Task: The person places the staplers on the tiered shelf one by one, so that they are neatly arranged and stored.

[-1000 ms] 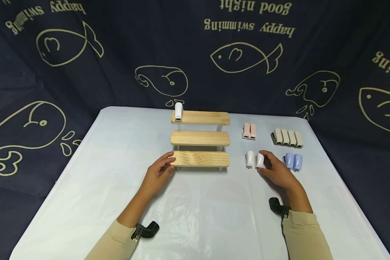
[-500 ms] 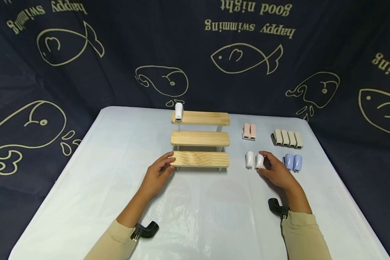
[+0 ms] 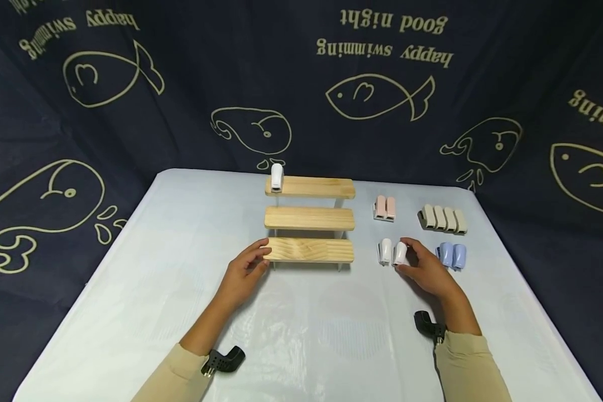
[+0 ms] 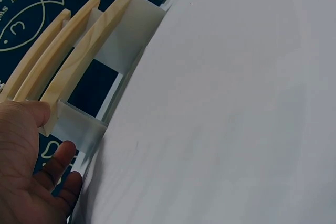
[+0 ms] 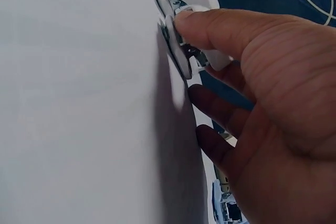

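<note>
In the head view my left hand holds the left end of the lowest board of a three-step wooden display stand. In the left wrist view its thumb lies against the board's end, while two other fingers are loosely bent below. My right hand pinches a small white stapler, with the thumb pressed on its near side in the right wrist view. Just left of it stands a second white stapler. Another white stapler sits on the left end of the top board.
Behind the white pair lie two pink staplers. Several beige staplers stand in a row at the back right, and two blue staplers lie right of my right hand. A dark printed cloth hangs beyond the table's far edge.
The head view has tilted up slightly, so the whole scene appears a little lower. Both hands keep nearly the same places, the right one still at the same white stapler.
</note>
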Demonstrator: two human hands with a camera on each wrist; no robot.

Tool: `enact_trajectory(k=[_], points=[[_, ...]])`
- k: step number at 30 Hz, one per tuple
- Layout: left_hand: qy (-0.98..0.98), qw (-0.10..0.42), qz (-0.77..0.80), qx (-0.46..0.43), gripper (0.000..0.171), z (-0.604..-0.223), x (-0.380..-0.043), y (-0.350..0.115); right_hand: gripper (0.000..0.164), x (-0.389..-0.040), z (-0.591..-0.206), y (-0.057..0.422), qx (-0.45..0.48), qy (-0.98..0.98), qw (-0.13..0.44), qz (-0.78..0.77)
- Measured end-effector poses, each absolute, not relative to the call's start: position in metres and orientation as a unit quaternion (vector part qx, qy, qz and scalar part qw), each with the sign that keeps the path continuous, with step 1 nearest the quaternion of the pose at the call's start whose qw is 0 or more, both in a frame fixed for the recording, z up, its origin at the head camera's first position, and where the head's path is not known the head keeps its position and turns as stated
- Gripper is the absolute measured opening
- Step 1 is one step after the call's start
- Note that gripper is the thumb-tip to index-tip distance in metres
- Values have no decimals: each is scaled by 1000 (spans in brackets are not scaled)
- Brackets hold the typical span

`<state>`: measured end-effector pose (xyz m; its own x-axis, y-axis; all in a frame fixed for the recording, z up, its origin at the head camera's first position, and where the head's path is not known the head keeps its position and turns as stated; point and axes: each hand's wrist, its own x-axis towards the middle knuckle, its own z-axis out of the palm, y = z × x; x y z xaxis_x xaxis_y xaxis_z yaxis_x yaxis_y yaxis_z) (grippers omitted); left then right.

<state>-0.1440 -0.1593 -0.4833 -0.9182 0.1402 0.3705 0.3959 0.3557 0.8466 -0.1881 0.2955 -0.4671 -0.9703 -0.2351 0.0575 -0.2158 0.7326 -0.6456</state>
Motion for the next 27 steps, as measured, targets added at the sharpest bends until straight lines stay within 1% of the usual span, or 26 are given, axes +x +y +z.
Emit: enact_trajectory(k=[7,13,19,23,26,27], points=[[-815,115,-546,-159,27,-483,-144,-160,64,-187,-464,293,-133,912,0,-388],[-815,129,-539,-171,27,-484,-143,-158,64,-183,-456,289,-132,893,-6,-430],[-817,129,-537,-164,27,-484,-142,-158,65,-184,-453,286,-136,887,-28,-440],[-817,126,-538,-161,28,-483,-142,-158,65,-183,-452,283,-144,880,-32,-451],[-813,134,-540,-169,27,-484,-142,-158,64,-182,-450,278,-154,873,-37,-461],[-813,134,-541,-167,27,-479,-140,-156,64,-179,-445,274,-158,871,-40,-462]])
